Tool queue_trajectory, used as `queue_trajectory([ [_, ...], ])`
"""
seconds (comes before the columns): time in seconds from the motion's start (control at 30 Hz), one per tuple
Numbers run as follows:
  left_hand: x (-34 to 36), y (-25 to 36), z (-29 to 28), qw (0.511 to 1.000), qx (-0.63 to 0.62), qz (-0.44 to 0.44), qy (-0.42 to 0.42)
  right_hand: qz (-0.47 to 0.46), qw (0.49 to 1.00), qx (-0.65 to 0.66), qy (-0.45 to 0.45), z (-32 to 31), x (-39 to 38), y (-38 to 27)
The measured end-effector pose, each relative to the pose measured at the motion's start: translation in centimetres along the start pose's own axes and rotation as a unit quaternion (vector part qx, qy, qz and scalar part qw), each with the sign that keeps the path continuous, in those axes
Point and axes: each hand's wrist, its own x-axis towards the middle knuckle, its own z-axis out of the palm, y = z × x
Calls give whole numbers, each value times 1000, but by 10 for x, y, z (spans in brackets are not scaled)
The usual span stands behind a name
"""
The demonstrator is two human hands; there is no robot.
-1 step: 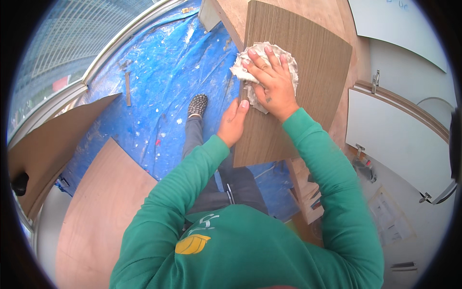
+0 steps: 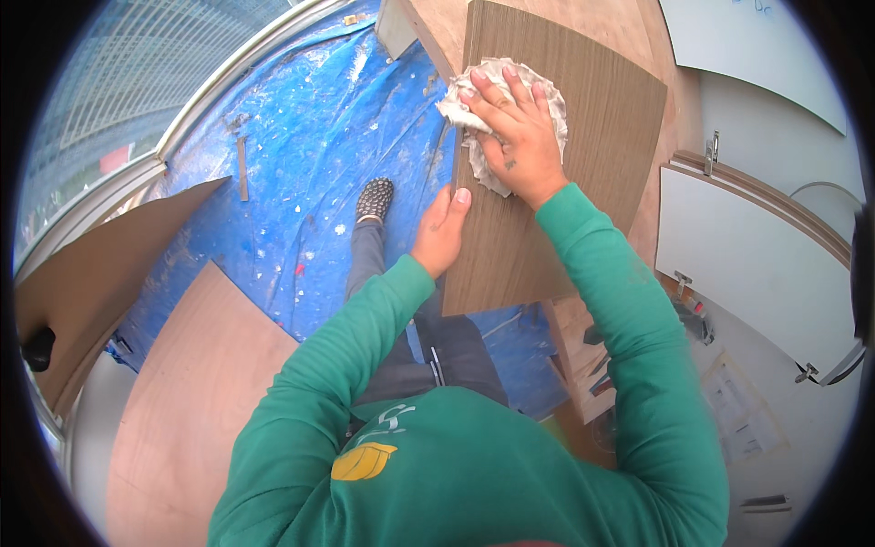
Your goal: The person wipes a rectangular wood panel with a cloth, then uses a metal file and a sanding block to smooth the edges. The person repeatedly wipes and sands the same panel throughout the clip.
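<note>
A brown wood-grain board (image 2: 602,118) lies tilted in front of me, its long left edge facing the blue sheet. My left hand (image 2: 441,232) grips that edge, thumb along the near side; its other fingers are mostly hidden. On the board's face, near the left edge, my right hand (image 2: 521,137) holds a crumpled off-white rag (image 2: 492,77) flat against the wood. Its fingers are spread over the rag, which bunches out around them.
The board rests over a pale plywood surface (image 2: 437,41). A paint-spotted blue sheet (image 2: 292,164) covers the floor, where my foot (image 2: 375,199) stands. Plywood (image 2: 191,383) and a brown panel (image 2: 128,246) are at left. White hinged doors (image 2: 747,255) stand at right.
My right hand and the rag have slid a little farther up the board, away from me. My left hand and the board have stayed in place.
</note>
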Motion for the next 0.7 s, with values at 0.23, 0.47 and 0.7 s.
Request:
queue_trajectory([
  [0.23, 3, 3, -1, 1000, 9, 7, -8, 9, 999, 5, 47, 8, 22, 8],
  [0.47, 10, 7, -1, 999, -27, 20, -7, -16, 1000, -19, -12, -15, -22, -11],
  [0.7, 7, 13, -1, 1000, -10, 11, -5, 111, 980, 26, 160, -25, 35, 11],
])
